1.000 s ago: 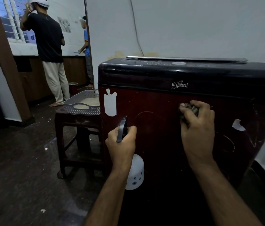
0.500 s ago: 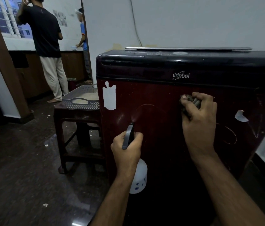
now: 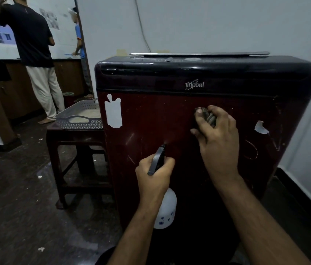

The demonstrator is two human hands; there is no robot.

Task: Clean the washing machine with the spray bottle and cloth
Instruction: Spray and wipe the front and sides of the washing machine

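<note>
The washing machine (image 3: 198,150) stands against the wall; its dark red front panel looks glossy, so probably slippery when wet. On the upper part of this panel the right hand (image 3: 215,134) clenches a bunched cloth (image 3: 207,116), soft and easy to squeeze. Lower and to the left, the left hand (image 3: 153,175) grips the spray bottle (image 3: 165,211) at its neck; the plastic bottle seems light. A stool (image 3: 74,150) with a tray (image 3: 82,117) stands beside the machine's left side.

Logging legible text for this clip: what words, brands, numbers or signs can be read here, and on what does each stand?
"irlpool": silver logo, partly legible, on the black top band of the washing machine.
Control panel markings on the machine's top: too blurred to read.
Blue print on the white spray bottle: too small to read.
Papers on the far wall: too small to read.
White sticker remnants on the red front: blank.
</note>
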